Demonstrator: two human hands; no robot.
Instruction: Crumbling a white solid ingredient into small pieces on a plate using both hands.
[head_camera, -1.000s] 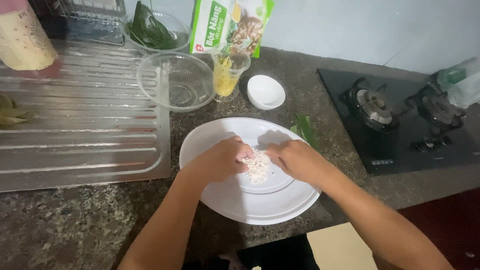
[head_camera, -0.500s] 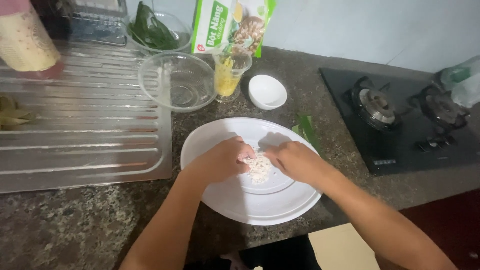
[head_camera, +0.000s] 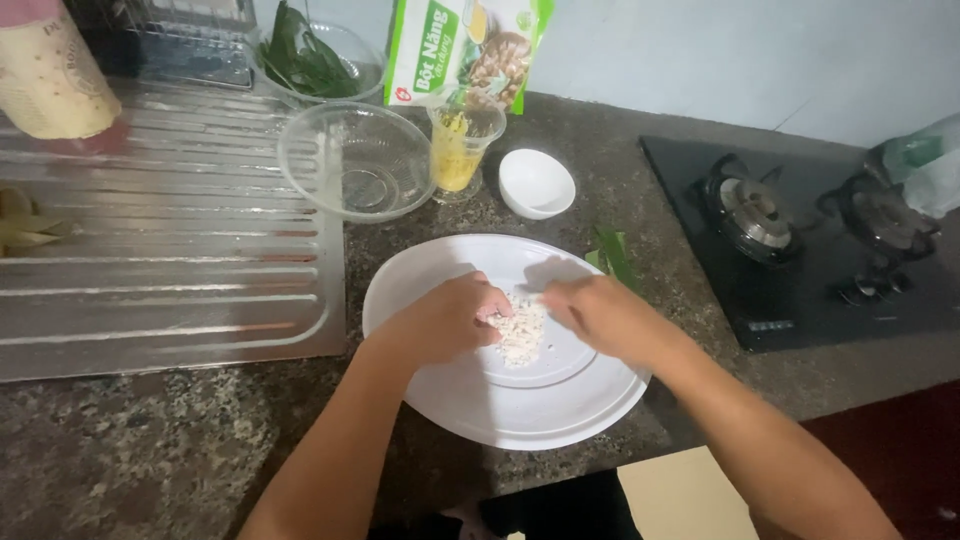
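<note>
Left hand (head_camera: 448, 318): fingers curled, pressing the pale crumbly heap (head_camera: 520, 335).
Right hand (head_camera: 600, 315): fingers bent, pinching the heap's far side.
Heap: centre of the white plate (head_camera: 420, 275) on the counter (head_camera: 150, 440).
Step, judged: gathering and shaping the mixture.
Nearby: empty glass bowl (head_camera: 355, 160), small white dish (head_camera: 536, 182).

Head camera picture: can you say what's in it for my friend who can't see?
Two bare hands, left hand and right hand, press a pale crumbly lump on a white plate, on a speckled counter.
</note>
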